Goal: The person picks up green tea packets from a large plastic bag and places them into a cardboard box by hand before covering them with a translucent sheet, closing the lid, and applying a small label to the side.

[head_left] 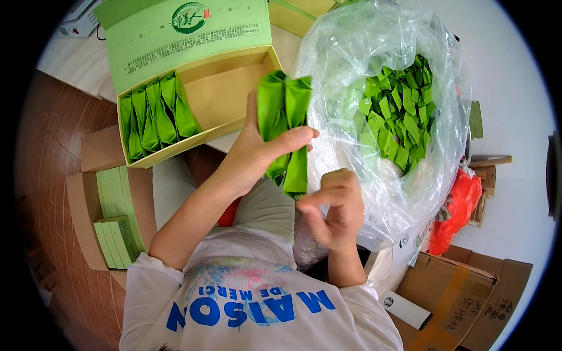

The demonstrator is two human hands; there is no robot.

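Left hand (pixel 257 155) fingers clamp upright green packets (pixel 284 126), long axis vertical, just right of the open box (pixel 196 102); right hand (pixel 333 207) loosely curled, holding nothing, just below them.

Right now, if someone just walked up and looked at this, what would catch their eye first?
Probably the big clear plastic bag at right, full of bright green packets. Next, the left hand in the middle, gripping a bunch of green sachets, the right hand just below touching its lower end. Upper left sits an open green gift box with a row of the same sachets.
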